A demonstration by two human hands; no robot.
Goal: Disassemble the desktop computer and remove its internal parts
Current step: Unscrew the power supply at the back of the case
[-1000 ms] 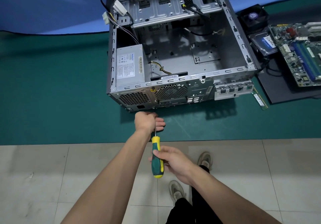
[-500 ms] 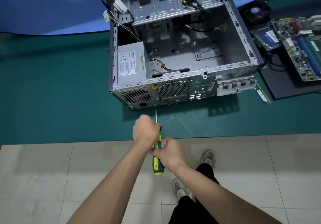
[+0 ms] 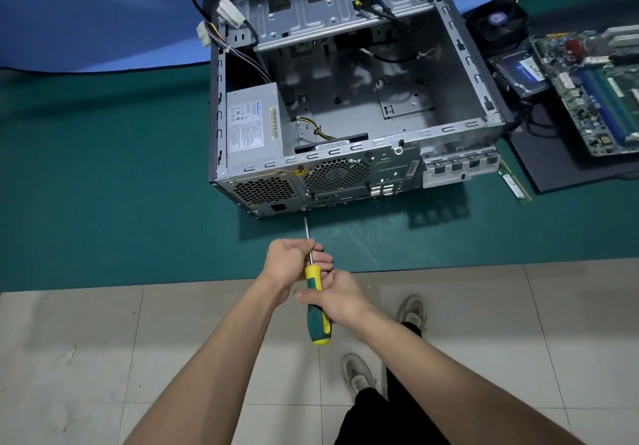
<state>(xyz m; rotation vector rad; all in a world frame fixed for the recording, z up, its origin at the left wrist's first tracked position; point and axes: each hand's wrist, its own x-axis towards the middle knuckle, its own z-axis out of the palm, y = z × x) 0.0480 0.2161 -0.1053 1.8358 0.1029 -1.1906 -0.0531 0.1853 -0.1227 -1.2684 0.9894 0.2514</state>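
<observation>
1. Computer case [image 3: 349,106] lies open on the green surface [image 3: 103,185] — power supply [image 3: 252,130] inside.
2. Left hand [image 3: 294,259] pinches the screwdriver [image 3: 316,292] shaft.
3. Right hand [image 3: 340,297] — grip wrapped round its handle, tip at the case's rear panel.

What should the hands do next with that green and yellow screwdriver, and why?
Probably turn it. The tip of the green and yellow screwdriver sits at the back panel of the grey metal computer case, beside the silver power supply box still inside. The right hand grips the handle and the left hand steadies the shaft.
</observation>
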